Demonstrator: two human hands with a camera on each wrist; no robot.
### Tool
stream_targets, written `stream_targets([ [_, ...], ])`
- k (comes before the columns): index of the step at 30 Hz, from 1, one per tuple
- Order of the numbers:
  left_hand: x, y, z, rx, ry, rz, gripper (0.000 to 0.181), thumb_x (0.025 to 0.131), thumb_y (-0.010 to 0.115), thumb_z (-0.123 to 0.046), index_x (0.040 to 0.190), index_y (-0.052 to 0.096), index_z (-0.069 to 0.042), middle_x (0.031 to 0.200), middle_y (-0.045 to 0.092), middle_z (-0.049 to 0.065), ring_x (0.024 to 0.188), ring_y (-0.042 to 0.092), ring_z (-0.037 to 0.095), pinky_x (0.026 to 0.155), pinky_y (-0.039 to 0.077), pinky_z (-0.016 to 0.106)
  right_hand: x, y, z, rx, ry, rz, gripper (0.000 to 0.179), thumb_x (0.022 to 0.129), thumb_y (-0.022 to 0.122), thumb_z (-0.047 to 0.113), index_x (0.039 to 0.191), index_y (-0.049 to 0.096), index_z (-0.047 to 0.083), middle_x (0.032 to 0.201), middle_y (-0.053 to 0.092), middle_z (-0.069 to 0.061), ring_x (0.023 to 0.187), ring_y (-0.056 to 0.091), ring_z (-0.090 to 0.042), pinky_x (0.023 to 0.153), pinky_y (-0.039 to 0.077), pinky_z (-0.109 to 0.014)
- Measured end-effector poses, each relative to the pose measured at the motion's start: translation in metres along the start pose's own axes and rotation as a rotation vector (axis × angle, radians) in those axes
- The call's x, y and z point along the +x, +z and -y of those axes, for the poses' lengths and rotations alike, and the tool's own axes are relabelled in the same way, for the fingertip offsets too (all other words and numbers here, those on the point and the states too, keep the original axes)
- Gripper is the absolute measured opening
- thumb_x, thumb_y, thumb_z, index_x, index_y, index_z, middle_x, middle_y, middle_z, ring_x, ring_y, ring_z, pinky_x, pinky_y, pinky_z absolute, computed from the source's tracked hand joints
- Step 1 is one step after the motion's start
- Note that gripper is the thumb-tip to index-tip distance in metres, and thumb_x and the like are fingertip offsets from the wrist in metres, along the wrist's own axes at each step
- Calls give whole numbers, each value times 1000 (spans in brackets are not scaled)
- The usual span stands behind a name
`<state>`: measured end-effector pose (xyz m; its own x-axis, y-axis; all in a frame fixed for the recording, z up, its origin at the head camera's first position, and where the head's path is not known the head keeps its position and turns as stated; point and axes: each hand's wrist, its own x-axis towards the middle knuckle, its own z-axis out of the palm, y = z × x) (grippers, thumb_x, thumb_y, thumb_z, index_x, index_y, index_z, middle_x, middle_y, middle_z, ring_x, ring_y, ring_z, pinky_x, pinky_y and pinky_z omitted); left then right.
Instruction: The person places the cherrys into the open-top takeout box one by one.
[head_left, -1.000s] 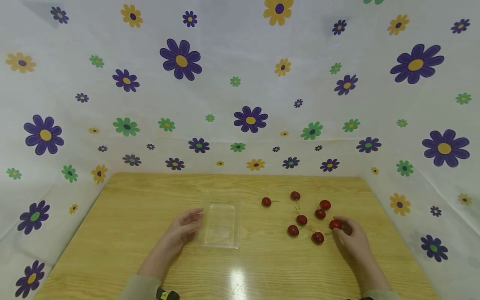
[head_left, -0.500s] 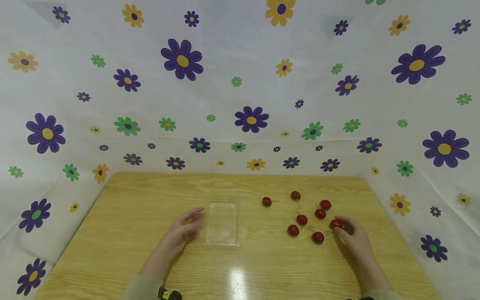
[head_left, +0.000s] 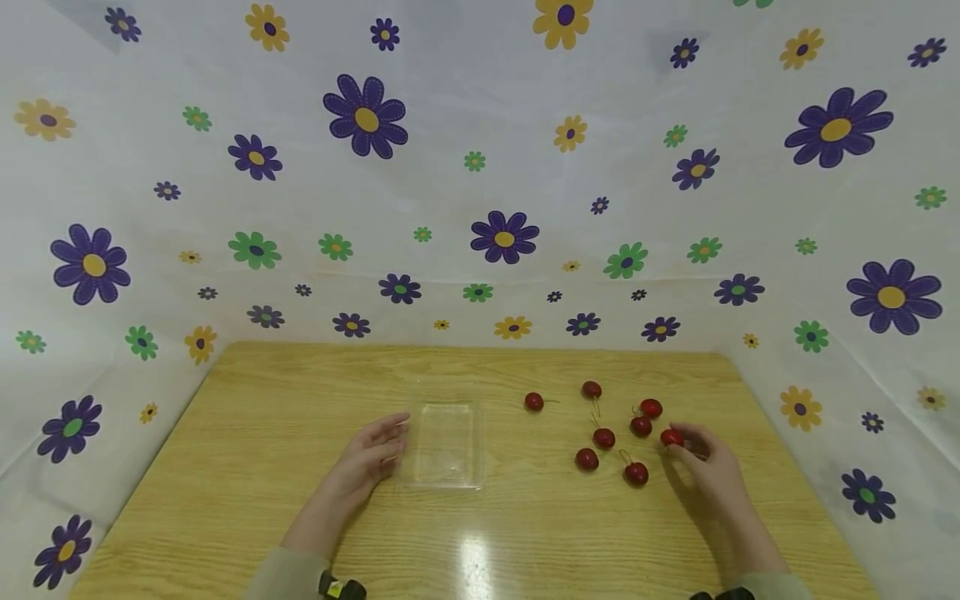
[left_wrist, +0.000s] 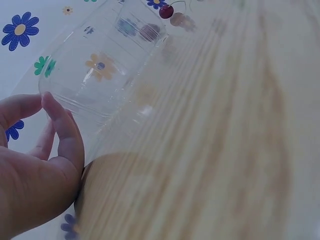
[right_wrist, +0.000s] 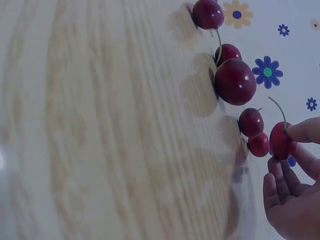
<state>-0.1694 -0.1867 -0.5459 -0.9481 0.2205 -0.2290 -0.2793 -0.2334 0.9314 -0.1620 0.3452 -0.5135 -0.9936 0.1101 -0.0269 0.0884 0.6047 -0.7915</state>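
Flowered cloth [head_left: 442,183]: white, printed with purple, yellow and green blooms, hanging behind the table and along both its sides.
Table [head_left: 285,392]: pale wood with a visible grain; a white glare [head_left: 474,558] shines on the part near me.
Plastic box [head_left: 450,487]: clear and rectangular, around the middle of the table, between my hands and nearer the left one; whether it lies fully flat I cannot tell.
My left hand [head_left: 367,458]: partly open, fingers softly bent, the tips at the box's left rim; I cannot tell whether they grip that rim or only touch it.
My right hand [head_left: 708,467]: drawn together at the tips, thumb and finger pinching one cherry at the right end of the group, the other fingers loosely curled.
Sleeves [head_left: 285,575]: pale, covering my forearms at the bottom edge of the head view.
Wrist gear [head_left: 342,588]: dark, with a yellow patch on the left one.
Held cherry [head_left: 670,437]: red, between my right fingertips, just beside a touching pair; I cannot tell whether it meets the wood.
Loose cherries [head_left: 636,474]: seven, all right of the box; one lies apart from the rest, nearest the box, and the touching pair [head_left: 641,427] lies nearest my right hand.
Stem [right_wrist: 276,109]: thin, green, curving up from the held cherry in the right wrist view.
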Motion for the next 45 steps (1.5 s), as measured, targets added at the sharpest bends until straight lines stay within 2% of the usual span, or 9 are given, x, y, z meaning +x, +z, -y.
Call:
stream_targets([
  [2, 1, 1, 0, 2, -4, -1, 51, 103, 57, 3, 153, 51, -3, 128, 60, -7, 105, 61, 5, 79, 53, 18, 0, 1, 3, 9, -12, -6, 43, 107, 65, 16, 144, 58, -4, 122, 70, 0, 96, 49, 21, 85, 42, -3],
  [5, 2, 2, 0, 5, -12, 2, 53, 104, 57, 1, 156, 47, -1, 129, 60, -6, 104, 60, 5, 79, 52, 19, -1, 3, 10, 14, -31, -7, 42, 106, 65, 15, 144, 59, -4, 124, 70, -1, 97, 49, 21, 85, 42, -3],
  [11, 4, 2, -1, 18, -4, 26, 55, 104, 59, -1, 157, 46, -2, 132, 58, -4, 103, 59, 5, 77, 51, 18, -2, 9, 26, 25, -100, -4, 40, 106, 65, 14, 141, 61, -4, 136, 65, -28, 98, 49, 21, 86, 43, -4],
  [17, 4, 3, 0, 15, -5, 15, 53, 104, 59, 0, 155, 49, -2, 130, 60, -5, 102, 61, 5, 76, 52, 18, -2, 18, 40, 51, -142, 1, 37, 105, 65, 12, 140, 64, -1, 136, 66, -23, 100, 54, 16, 88, 45, -3],
  [23, 4, 2, -1, 15, -1, 19, 53, 104, 58, 0, 156, 47, -1, 129, 60, -6, 103, 60, 5, 78, 52, 18, -3, 25, 55, 124, -188, 13, 35, 104, 67, 10, 137, 65, -2, 124, 70, -10, 100, 56, 11, 88, 48, -5],
  [29, 4, 3, 0, 6, 14, 24, 52, 104, 58, 1, 156, 48, -1, 127, 62, -6, 102, 60, 4, 78, 52, 19, -3, 34, 73, 186, -235, 45, 34, 103, 68, 6, 135, 65, -5, 120, 70, -15, 98, 58, 9, 86, 50, -7],
  [34, 6, 4, 3, 1, 20, 23, 52, 104, 58, 2, 155, 48, -2, 128, 62, -6, 104, 61, 5, 80, 53, 19, -3, 42, 84, 190, -218, 86, 34, 104, 66, 6, 136, 64, -5, 125, 69, -23, 100, 60, 8, 89, 49, -8],
  [39, 8, 7, 3, -7, 15, 15, 53, 104, 57, 3, 156, 45, 3, 125, 62, -6, 101, 61, 3, 77, 52, 18, -2, 52, 92, 171, -204, 114, 35, 105, 66, 9, 138, 64, -1, 129, 69, -22, 102, 59, 7, 91, 51, -12],
  [45, 7, 4, 2, -16, 15, 10, 52, 105, 56, 4, 156, 46, 2, 124, 63, -6, 102, 61, 3, 77, 52, 19, 0, 72, 102, 228, -241, 168, 35, 104, 67, 8, 137, 64, -3, 131, 68, -23, 104, 61, -1, 92, 53, -16],
])
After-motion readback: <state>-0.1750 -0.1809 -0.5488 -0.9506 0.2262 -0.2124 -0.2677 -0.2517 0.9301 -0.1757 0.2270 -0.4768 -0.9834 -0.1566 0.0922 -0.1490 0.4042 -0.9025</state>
